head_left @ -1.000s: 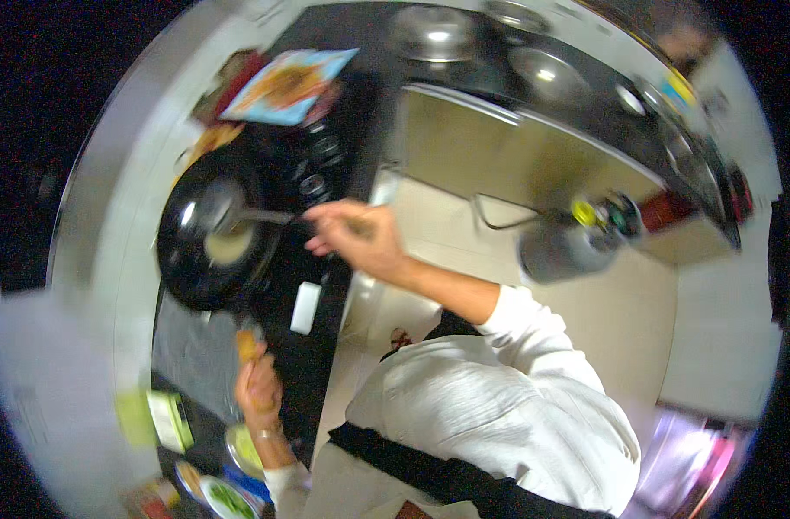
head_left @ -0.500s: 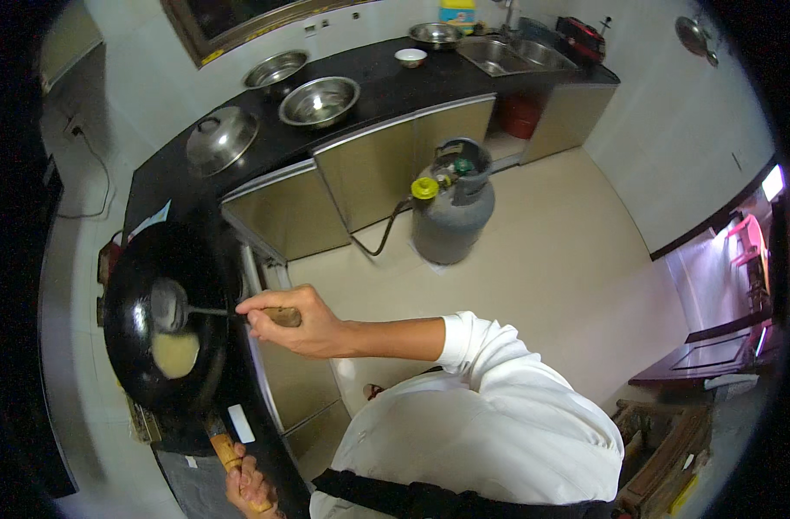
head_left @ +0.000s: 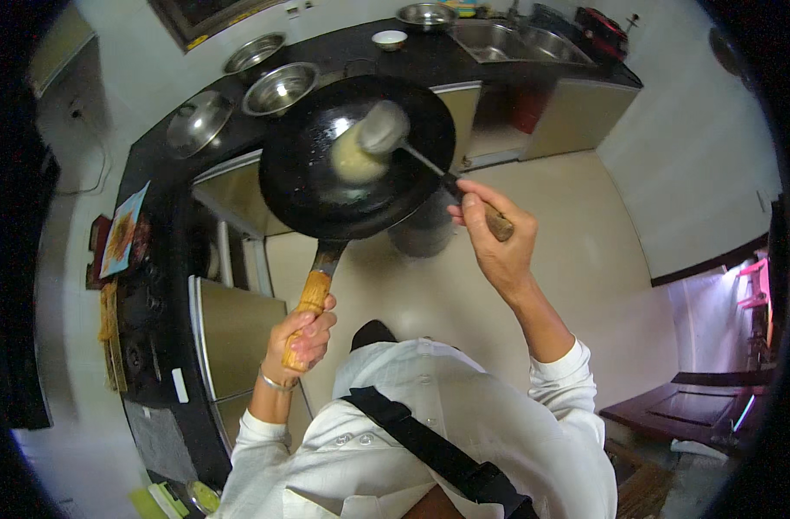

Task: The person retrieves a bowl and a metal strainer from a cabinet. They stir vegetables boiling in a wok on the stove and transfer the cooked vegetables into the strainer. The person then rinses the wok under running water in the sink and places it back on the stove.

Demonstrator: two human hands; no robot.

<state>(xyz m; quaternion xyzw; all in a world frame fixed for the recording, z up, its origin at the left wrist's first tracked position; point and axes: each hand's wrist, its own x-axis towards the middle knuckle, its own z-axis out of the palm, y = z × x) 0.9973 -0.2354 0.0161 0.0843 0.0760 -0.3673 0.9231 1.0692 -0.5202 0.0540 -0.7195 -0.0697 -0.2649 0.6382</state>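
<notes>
My left hand [head_left: 307, 337] is wrapped round the wooden handle of a black wok [head_left: 300, 186], which is lifted over the floor in front of the counter. A shallow pool of pale yellow liquid [head_left: 359, 164] lies in the wok. My right hand [head_left: 503, 238] grips the wooden handle of a wok spatula [head_left: 384, 127]. The spatula's broad metal head is inside the wok, at the upper edge of the liquid; whether it touches the wok's bottom I cannot tell.
Behind the wok, a gas cylinder [head_left: 421, 233] stands mostly hidden on the floor. Along the black counter are a domed metal lid [head_left: 200, 124], metal basins [head_left: 281, 88], a white bowl [head_left: 389, 40] and a double sink [head_left: 490, 41]. The stove [head_left: 148, 303] is at the left.
The wok has been lifted off the stove and swung right and away by my left hand. My right hand has moved right with the spatula, whose head is still in the wok.
</notes>
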